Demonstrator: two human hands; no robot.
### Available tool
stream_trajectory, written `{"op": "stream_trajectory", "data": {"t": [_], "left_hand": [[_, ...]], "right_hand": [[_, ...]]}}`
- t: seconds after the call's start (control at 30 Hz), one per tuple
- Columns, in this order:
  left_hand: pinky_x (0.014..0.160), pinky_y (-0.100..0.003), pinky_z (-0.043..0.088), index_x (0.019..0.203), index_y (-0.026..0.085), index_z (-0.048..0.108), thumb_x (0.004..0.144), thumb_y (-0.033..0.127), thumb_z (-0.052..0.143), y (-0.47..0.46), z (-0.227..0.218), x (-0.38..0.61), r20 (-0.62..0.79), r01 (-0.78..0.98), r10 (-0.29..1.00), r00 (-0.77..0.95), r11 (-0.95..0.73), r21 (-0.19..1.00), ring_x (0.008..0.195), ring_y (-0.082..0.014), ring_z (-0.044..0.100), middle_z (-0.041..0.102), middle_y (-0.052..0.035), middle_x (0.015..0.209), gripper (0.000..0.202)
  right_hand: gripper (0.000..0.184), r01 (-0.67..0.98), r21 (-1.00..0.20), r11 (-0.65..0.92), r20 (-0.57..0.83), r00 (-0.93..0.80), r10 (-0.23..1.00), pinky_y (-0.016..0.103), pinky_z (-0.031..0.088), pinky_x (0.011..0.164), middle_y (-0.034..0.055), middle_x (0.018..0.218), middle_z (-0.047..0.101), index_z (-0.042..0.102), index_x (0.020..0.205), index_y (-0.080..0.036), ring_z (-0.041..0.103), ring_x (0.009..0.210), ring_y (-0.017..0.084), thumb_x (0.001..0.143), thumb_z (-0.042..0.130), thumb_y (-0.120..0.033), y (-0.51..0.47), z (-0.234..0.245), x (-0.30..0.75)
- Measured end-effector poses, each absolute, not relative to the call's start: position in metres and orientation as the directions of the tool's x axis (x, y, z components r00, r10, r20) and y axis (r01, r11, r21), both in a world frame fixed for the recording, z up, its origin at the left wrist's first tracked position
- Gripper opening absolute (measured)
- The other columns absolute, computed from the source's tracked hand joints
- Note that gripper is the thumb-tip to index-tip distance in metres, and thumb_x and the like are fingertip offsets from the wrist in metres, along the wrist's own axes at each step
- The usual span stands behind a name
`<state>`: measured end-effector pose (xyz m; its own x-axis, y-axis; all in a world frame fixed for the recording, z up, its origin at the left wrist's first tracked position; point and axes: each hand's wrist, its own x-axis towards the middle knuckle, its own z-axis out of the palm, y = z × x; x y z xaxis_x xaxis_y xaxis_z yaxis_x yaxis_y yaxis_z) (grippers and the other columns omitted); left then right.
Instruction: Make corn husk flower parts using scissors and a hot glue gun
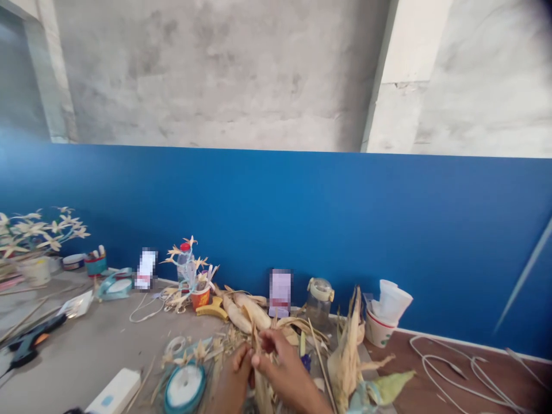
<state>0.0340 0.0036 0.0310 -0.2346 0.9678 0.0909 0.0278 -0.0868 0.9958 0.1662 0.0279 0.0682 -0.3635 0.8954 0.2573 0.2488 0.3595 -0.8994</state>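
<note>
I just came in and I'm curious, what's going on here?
A person's left hand and right hand hold a narrow, pale-tan dry husk strip between them. Bigger pale, dry husks lie just beyond. A round, teal-and-white ribbon spool lies to the left; a black, gun-shaped tool lies farther left.

Hands (284, 359) close together, both curled

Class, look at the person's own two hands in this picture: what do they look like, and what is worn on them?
The bare left hand and the bare right hand are both ungloved. No sleeve, watch or bracelet shows before the picture's lower edge cuts the arms off. No ring can be made out on the fingers, though some are hidden or blurred.
</note>
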Motion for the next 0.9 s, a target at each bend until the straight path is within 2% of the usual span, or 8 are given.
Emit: {"op": "stream_trajectory", "data": {"t": [0.07, 0.13, 0.27, 0.37, 0.47, 0.6, 0.73, 0.9], "left_hand": [[0.047, -0.026, 0.031, 0.06, 0.021, 0.056, 0.062, 0.063, 0.063, 0.003, 0.03, 0.035, 0.075, -0.017, 0.977, -0.198, -0.08, 0.997, 0.048, -0.0134, 0.04, 0.048, 0.0026, 0.051, 0.043], [0.047, -0.025, 0.03, 0.055, 0.021, 0.051, 0.065, 0.065, 0.06, 0.004, 0.027, 0.034, 0.087, 0.005, 0.978, -0.192, -0.088, 0.996, 0.047, -0.0131, 0.039, 0.045, 0.003, 0.047, 0.046], [0.047, -0.025, 0.028, 0.055, 0.021, 0.051, 0.071, 0.068, 0.055, 0.005, 0.023, 0.034, 0.114, -0.062, 0.985, -0.13, -0.123, 0.99, 0.042, -0.0123, 0.037, 0.046, 0.0023, 0.041, 0.05], [0.044, -0.023, 0.022, 0.057, 0.02, 0.051, 0.066, 0.069, 0.061, 0.003, 0.026, 0.038, 0.058, -0.27, 0.993, -0.102, -0.084, 0.959, 0.038, -0.0094, 0.031, 0.043, 0.005, 0.039, 0.05], [0.043, -0.021, 0.02, 0.057, 0.019, 0.048, 0.059, 0.066, 0.07, 0.0, 0.034, 0.042, 0.0, -0.425, 0.996, -0.084, -0.036, 0.904, 0.037, -0.006, 0.027, 0.039, 0.0081, 0.038, 0.051], [0.039, -0.019, 0.013, 0.063, 0.018, 0.051, 0.06, 0.064, 0.07, -0.003, 0.034, 0.044, -0.042, -0.463, 0.999, -0.004, 0.036, 0.886, 0.031, -0.0021, 0.021, 0.039, 0.0097, 0.036, 0.051], [0.037, -0.017, 0.015, 0.071, 0.017, 0.057, 0.059, 0.068, 0.068, -0.004, 0.027, 0.046, 0.026, -0.49, 0.994, 0.109, 0.031, 0.871, 0.029, -0.0013, 0.024, 0.044, 0.008, 0.039, 0.054], [0.032, -0.016, 0.016, 0.063, 0.014, 0.06, 0.047, 0.054, 0.083, 0.001, 0.025, 0.042, -0.032, -0.434, 0.989, 0.147, 0.093, 0.896, 0.028, -0.0007, 0.03, 0.052, 0.0041, 0.044, 0.049]], "right_hand": [[0.022, 0.311, -0.899, 0.308, 0.201, -0.331, 0.922, 0.029, 0.042, 0.071, 0.0024, 0.079, 0.061, 0.06, 0.084, -0.017, 0.055, 0.077, 0.019, 0.063, 0.064, -0.026, 0.025, 0.066, 0.159], [0.009, 0.274, -0.932, 0.238, 0.156, -0.289, 0.944, 0.026, 0.04, 0.063, -0.0009, 0.065, 0.055, 0.055, 0.07, -0.018, 0.052, 0.065, 0.017, 0.065, 0.06, -0.026, 0.028, 0.063, 0.156], [0.027, -0.019, -0.999, 0.03, 0.034, -0.298, 0.954, 0.024, 0.034, 0.054, -0.0068, 0.05, 0.041, 0.043, 0.056, -0.021, 0.04, 0.049, 0.011, 0.064, 0.062, -0.037, 0.037, 0.063, 0.161], [0.035, -0.252, -0.955, -0.154, -0.06, -0.346, 0.936, 0.023, 0.034, 0.05, -0.0074, 0.047, 0.043, 0.045, 0.058, -0.021, 0.04, 0.044, 0.01, 0.061, 0.067, -0.048, 0.036, 0.065, 0.161], [0.038, -0.364, -0.903, -0.229, -0.082, -0.377, 0.923, 0.024, 0.035, 0.049, -0.0061, 0.046, 0.046, 0.049, 0.062, -0.02, 0.043, 0.044, 0.012, 0.059, 0.069, -0.053, 0.033, 0.066, 0.157], [0.037, -0.346, -0.921, -0.181, -0.074, -0.303, 0.95, 0.022, 0.034, 0.051, -0.0064, 0.048, 0.045, 0.047, 0.06, -0.02, 0.039, 0.047, 0.01, 0.058, 0.069, -0.049, 0.035, 0.064, 0.156], [0.034, -0.134, -0.991, 0.021, 0.048, -0.206, 0.977, 0.022, 0.03, 0.051, -0.0071, 0.05, 0.039, 0.042, 0.054, -0.02, 0.034, 0.05, 0.009, 0.063, 0.063, -0.045, 0.039, 0.059, 0.157], [0.026, 0.059, -0.978, 0.199, 0.186, -0.175, 0.967, 0.024, 0.036, 0.056, -0.0036, 0.054, 0.045, 0.048, 0.059, -0.02, 0.044, 0.056, 0.013, 0.072, 0.051, -0.042, 0.039, 0.064, 0.158]]}}
